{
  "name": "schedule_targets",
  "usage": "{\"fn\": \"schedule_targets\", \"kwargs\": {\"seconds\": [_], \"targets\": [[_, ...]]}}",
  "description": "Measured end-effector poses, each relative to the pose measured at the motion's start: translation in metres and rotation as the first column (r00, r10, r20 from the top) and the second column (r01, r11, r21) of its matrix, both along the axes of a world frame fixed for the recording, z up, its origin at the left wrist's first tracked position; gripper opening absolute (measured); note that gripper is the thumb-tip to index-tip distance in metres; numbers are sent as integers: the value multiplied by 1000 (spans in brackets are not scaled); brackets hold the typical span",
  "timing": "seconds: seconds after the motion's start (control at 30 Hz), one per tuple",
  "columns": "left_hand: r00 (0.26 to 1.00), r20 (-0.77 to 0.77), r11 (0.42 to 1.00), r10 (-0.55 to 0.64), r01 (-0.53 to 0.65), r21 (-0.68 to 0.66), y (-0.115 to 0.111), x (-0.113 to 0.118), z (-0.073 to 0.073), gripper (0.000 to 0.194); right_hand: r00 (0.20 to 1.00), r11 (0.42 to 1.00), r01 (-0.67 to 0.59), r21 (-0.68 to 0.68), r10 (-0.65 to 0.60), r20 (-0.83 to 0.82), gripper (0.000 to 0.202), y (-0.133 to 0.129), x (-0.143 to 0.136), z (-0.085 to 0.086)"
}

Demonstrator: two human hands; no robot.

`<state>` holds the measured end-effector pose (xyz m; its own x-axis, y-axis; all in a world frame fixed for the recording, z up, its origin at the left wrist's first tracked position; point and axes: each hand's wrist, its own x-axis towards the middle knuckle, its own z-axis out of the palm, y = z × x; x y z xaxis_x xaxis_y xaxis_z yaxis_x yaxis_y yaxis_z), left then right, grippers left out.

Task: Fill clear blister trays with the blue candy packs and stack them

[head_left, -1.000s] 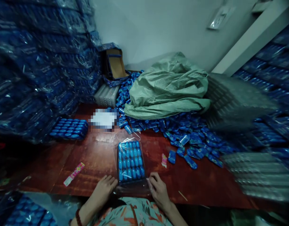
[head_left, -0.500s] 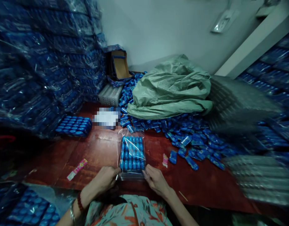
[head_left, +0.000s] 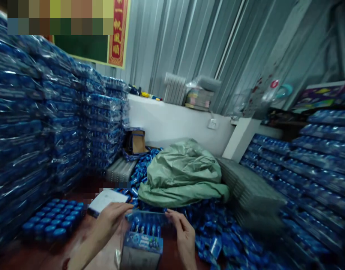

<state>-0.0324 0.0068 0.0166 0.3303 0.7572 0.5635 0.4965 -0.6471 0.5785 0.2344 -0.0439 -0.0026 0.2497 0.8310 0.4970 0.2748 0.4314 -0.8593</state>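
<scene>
A clear plastic bag (head_left: 120, 240) surrounds a pack of small blue rounded containers (head_left: 146, 228), whose printed blue front (head_left: 146, 242) faces me. My left hand (head_left: 113, 215) is closed, its fingertips pinching the left corner of the bag's upper edge. At the opposite corner, my right hand (head_left: 183, 232) pinches the same edge between thumb and fingers. The bag's edge stretches between both hands, above the pack. Its lower part runs out of the picture.
Another pack of blue containers (head_left: 53, 221) lies left, near a white box (head_left: 107, 198). Loose blue packets (head_left: 225, 232) spread under and around a green sack (head_left: 183, 172). Wrapped blue stacks (head_left: 62, 131) rise at left; grey plastic trays (head_left: 251, 187) are piled at right.
The view has tipped upward, showing more wall. Both hands have gone from the pack's near lower sides to the bag's upper edge, and the pack's printed front now shows.
</scene>
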Motion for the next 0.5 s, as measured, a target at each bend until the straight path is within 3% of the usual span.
{"fn": "schedule_targets", "kwargs": {"seconds": [0.1,0.23,0.37,0.43,0.5], "targets": [[924,383,977,-6,87,-194,18,13,-8,28,939,998,-50,-39,33,-344,33,25,-11,4],[687,709,886,156,221,-408,24,27,-13,34,872,999,-15,-52,-12,-490,38,45,-15,11],[467,851,830,240,355,-429,27,39,-9,43,877,996,54,-75,-83,-473,40,58,-8,16],[425,870,836,251,357,-416,28,44,-5,43,914,986,154,-69,-168,-368,38,62,-3,19],[411,872,842,266,341,-417,29,49,-2,44,925,936,348,61,-332,-182,32,60,-3,25]]}}
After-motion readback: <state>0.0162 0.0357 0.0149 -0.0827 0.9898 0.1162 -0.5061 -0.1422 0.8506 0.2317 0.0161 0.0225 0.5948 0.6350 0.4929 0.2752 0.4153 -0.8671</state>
